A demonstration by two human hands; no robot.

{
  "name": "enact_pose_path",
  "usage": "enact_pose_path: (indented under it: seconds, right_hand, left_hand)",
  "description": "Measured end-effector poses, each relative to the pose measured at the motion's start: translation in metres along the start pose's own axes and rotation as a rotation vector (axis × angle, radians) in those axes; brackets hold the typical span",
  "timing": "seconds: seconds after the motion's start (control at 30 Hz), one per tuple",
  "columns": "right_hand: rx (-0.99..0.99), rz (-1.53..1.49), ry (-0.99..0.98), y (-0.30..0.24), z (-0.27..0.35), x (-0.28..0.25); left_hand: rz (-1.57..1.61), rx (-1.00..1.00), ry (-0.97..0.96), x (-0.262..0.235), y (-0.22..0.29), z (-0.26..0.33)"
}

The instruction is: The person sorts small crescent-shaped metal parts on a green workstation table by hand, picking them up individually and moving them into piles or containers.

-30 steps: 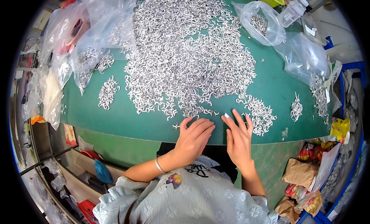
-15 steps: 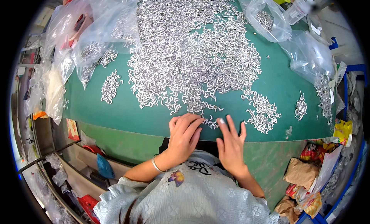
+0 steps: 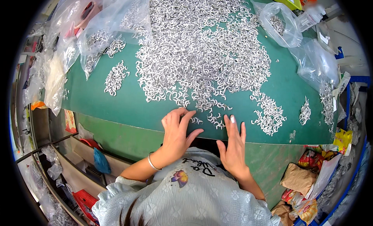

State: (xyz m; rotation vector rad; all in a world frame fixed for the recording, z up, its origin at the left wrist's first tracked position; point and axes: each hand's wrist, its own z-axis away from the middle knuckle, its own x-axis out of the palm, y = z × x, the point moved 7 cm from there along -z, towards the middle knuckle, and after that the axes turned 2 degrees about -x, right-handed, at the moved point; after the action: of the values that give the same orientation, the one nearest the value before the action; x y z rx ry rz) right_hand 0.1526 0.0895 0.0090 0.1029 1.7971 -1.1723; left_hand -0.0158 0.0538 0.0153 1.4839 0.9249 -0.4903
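Silvery, shiny hooked pieces, tons of 'em, all over a smooth green tabletop, long axes pointing every which way, mostly heaped from near the front edge toward the far side. Left hand and right hand apart, thumbs spread off the fingers, a few loose crescents between the fingertips. Smaller heap just right of the right hand, long axis roughly front to back. Crinkly clear plastic bag up right, more hooks inside.

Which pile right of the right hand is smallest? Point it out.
The narrow silver clump, between the broader pile and the far-right heap; it is visibly smaller than both.
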Motion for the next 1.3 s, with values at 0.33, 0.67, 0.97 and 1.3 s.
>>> enact_pose_path:
  seconds: [0.33,0.67,0.97,1.3]
  right_hand:
    - [-0.053,-0.002,0.05,-0.013,0.005,0.006]
    - [-0.124,0.067,-0.018,-0.041,-0.01,0.029]
    - [-0.071,0.121,-0.021,-0.043,-0.009,0.029]
    - [-0.078,0.121,0.098,-0.042,-0.011,0.017]
  left_hand:
    - [0.086,0.016,-0.007,-0.012,-0.014,0.001]
    - [0.091,0.06,-0.001,-0.016,-0.029,0.002]
    - [0.146,0.09,-0.011,-0.014,-0.02,-0.004]
    - [0.163,0.063,0.021,-0.022,-0.027,0.002]
